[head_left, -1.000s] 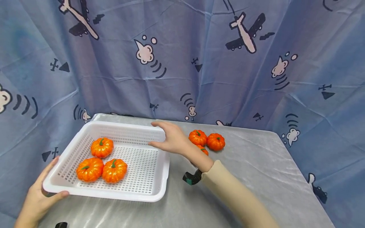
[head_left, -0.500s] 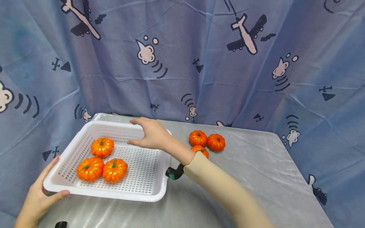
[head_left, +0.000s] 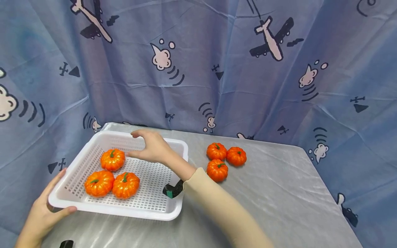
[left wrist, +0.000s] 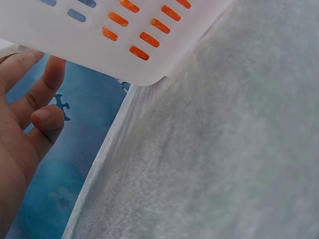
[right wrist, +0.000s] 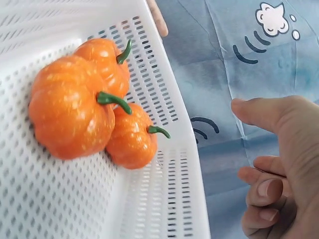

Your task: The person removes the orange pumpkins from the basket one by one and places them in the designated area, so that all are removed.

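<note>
A white plastic basket (head_left: 159, 215) with slotted walls stands on the left of the table, three orange toy pumpkins with green stems inside: one at the back (head_left: 112, 159), one at front left (head_left: 99, 184), one at front right (head_left: 125, 186). My left hand (head_left: 41, 210) grips the basket's near left corner, thumb at the front rim and fingers along the left side. Over the basket, right of the back pumpkin, hovers my right hand (head_left: 152, 147), holding nothing, thumb and fingers spread apart. The right wrist view shows this hand (right wrist: 289, 164) apart from the pumpkins.
Three more orange pumpkins sit grouped on the grey cloth right of the basket: back left (head_left: 216, 151), right (head_left: 236, 156) and front (head_left: 217, 170). The silver-grey tablecloth (head_left: 279, 193) extends rightward. A blue patterned curtain (head_left: 198, 69) hangs behind the table.
My right hand has moved left from the basket's right rim to above its middle, uncovering the front pumpkin of the right group. My left hand and the basket stay in place.
</note>
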A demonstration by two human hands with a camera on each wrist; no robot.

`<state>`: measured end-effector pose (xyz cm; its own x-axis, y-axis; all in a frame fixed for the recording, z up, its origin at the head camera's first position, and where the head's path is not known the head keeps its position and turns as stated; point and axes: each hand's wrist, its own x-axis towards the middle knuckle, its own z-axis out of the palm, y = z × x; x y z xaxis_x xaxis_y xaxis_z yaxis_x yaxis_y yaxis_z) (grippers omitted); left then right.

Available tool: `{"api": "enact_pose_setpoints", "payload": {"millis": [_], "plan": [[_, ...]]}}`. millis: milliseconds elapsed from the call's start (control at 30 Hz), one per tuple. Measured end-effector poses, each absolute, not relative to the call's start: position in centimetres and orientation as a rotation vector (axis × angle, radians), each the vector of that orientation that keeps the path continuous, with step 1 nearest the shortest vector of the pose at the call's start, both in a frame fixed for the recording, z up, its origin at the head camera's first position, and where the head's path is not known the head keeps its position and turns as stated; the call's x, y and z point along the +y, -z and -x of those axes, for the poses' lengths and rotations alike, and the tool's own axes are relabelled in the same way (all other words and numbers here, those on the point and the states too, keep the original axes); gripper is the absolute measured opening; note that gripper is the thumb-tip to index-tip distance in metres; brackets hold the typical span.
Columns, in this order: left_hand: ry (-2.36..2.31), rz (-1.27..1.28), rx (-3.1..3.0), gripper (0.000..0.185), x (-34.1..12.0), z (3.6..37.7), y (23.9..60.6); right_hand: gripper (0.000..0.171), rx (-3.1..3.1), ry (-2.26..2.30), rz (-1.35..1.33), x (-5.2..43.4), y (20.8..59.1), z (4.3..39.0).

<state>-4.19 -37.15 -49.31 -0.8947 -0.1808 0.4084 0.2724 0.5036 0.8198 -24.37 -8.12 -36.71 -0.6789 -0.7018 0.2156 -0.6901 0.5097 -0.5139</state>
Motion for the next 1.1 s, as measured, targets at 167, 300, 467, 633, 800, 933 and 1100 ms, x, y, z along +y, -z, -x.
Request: {"api": "enact_pose_setpoints", "payload": {"millis": [167,300,467,633,800,933,1100], "plan": [[1.37,0.086,-2.308,0.124,-37.1,4.2,49.3,0.067,2.683,1.027,1.174,-8.8,37.9,24.3],[1.382,0.095,-2.303,0.125,-37.0,4.3,49.3,0.067,2.658,1.064,1.113,-9.2,38.9,24.3],[1.397,0.097,-2.295,0.125,-37.2,4.3,49.4,0.068,2.614,1.064,1.132,-9.4,39.5,24.3],[1.383,0.097,-2.302,0.125,-37.4,4.3,49.4,0.07,2.518,0.977,1.209,-9.5,40.1,24.2],[1.392,0.105,-2.291,0.126,-37.3,4.4,49.4,0.071,2.41,0.881,1.274,-9.4,40.5,24.4],[1.395,0.094,-2.292,0.126,-37.3,4.3,49.4,0.075,2.347,0.755,1.311,-9.4,41.0,24.7],[1.397,0.063,-2.307,0.124,-37.3,4.2,49.4,0.085,2.3,0.555,1.307,-9.7,41.7,24.6]]}}
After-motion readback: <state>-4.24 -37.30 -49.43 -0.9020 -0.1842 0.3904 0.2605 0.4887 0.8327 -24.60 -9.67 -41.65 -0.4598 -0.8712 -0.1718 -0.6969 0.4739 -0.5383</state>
